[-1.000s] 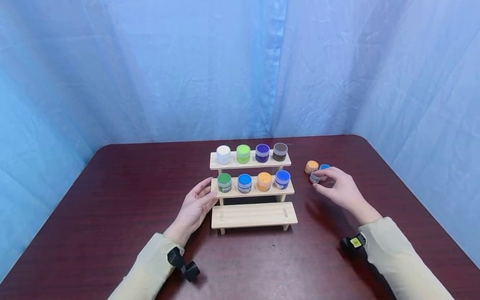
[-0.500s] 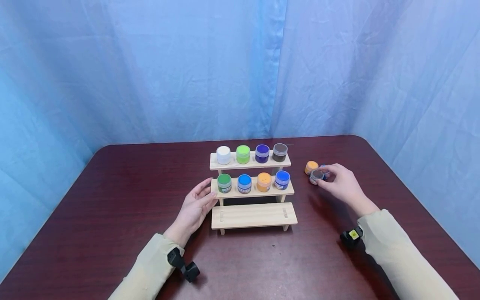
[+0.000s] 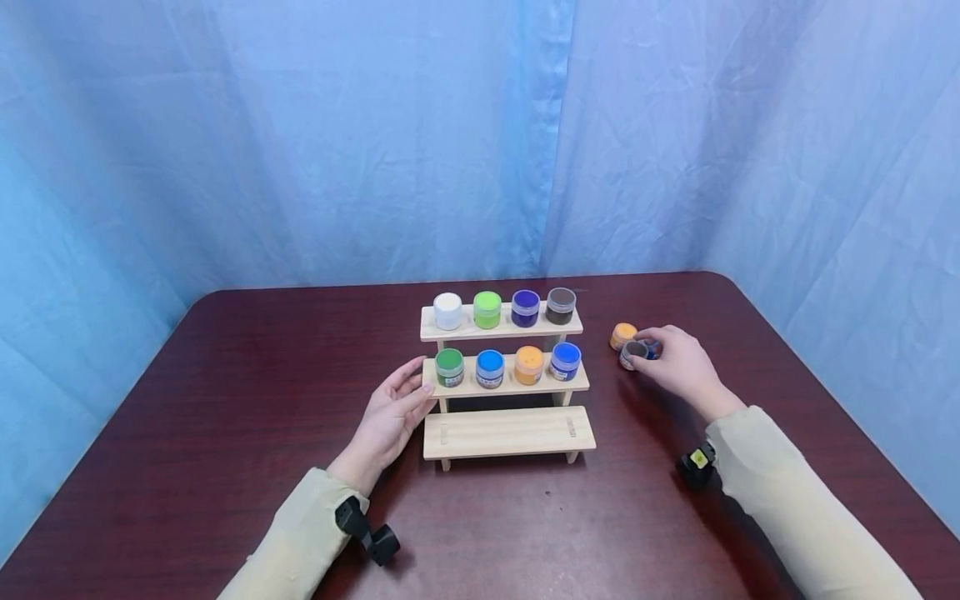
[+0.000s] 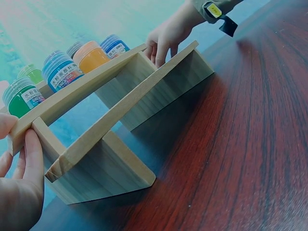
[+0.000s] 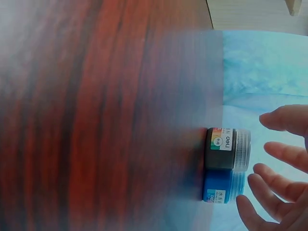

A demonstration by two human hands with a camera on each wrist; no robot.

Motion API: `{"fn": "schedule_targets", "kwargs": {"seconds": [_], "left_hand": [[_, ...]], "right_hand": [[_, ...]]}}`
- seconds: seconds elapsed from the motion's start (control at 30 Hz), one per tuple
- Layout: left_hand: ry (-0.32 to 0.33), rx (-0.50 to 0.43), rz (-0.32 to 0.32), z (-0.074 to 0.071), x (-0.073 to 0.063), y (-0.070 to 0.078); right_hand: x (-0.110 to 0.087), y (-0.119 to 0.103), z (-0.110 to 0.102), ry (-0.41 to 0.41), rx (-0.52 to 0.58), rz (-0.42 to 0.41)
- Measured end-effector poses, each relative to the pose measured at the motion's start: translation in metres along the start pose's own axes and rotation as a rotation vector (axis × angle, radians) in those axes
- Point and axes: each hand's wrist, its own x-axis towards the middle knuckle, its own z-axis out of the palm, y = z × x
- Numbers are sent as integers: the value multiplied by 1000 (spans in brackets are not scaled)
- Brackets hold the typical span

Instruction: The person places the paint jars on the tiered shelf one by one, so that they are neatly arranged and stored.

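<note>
In the head view my left hand grips the left end of the middle shelf of a three-tier wooden rack, thumb on top and fingers beneath. Several paint jars stand on its upper two tiers, including a green jar and an orange jar. The bottom tier carries no jar. To the right of the rack, my right hand hovers around a dark grey paint jar and a blue jar, which touch each other. A gap shows between its spread fingers and the jars in the right wrist view.
Another orange jar stands behind the dark one. The dark red wooden table extends around the rack, and a blue curtain hangs along its back edge.
My right hand has shifted slightly toward the back, uncovering more of the dark jar's lid. The blue jar now shows closer to me, beside the dark one. My left hand stays put.
</note>
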Motion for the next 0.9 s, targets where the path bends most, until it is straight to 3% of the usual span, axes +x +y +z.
{"fn": "schedule_targets", "kwargs": {"seconds": [0.43, 0.9], "left_hand": [[-9, -4, -3, -1, 1, 0], [-8, -6, 0, -1, 1, -1]], "right_hand": [[4, -2, 4, -24, -26, 46], [7, -5, 5, -28, -30, 24]]}}
